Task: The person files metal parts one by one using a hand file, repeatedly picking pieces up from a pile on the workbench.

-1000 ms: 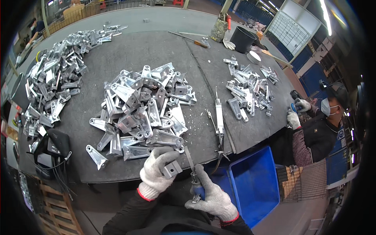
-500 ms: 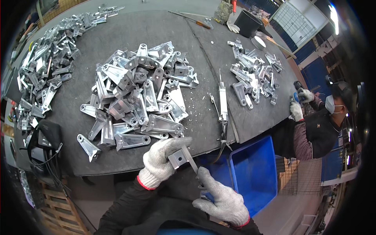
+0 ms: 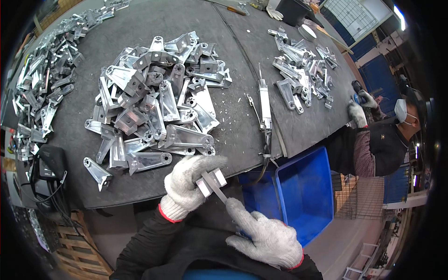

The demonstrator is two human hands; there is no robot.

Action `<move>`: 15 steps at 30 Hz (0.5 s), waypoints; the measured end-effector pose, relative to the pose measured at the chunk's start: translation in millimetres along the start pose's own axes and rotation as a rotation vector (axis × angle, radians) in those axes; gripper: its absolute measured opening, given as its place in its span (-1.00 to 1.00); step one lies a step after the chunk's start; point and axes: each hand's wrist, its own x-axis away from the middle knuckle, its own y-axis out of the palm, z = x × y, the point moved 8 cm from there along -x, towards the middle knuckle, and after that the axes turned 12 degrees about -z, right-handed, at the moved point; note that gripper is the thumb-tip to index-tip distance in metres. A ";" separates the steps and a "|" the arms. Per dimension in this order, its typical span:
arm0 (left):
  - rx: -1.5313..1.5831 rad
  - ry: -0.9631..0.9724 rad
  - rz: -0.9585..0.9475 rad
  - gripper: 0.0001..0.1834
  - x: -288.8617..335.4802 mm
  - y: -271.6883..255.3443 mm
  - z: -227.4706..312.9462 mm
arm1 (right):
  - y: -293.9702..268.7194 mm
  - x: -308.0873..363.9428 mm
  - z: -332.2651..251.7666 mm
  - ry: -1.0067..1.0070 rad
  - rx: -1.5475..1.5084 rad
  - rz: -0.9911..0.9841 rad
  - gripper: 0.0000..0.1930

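Observation:
A silvery metal bracket [image 3: 219,178] is gripped in my left hand [image 3: 183,183], which wears a white knit glove with a red cuff. Its square end points up and toward the right. Across that end lies a thin flat file [image 3: 216,188], its blade touching the metal. My right hand [image 3: 270,240], gloved the same way, is closed on the file with the index finger stretched along it; the handle is hidden in the palm. Just beyond my left hand, a large heap of similar brackets [image 3: 161,100] covers the dark table [image 3: 186,14].
More brackets [image 3: 35,100] pile up along the left edge, others [image 3: 303,70] at the right. A slim air tool [image 3: 264,107] with a cable lies between heaps. A blue bin [image 3: 305,196] stands below the table's right edge. A masked co-worker [image 3: 382,140] handles something blue.
The bracket has turned in my left hand, and the file has gone from its right edge to across its end. The whole view has shifted slightly.

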 end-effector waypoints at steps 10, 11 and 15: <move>0.003 -0.066 -0.011 -0.58 2.5 1.4 -2.5 | 24.8 -19.1 22.8 -0.485 -0.765 -0.328 -0.06; 0.035 -0.055 0.013 -0.57 4.1 0.7 -3.0 | 43.2 -18.3 26.3 -0.355 -1.077 -0.584 -0.08; 0.011 -0.018 0.074 -0.57 7.8 1.0 -4.3 | 44.0 -11.5 17.3 -0.390 -1.039 -0.559 -0.08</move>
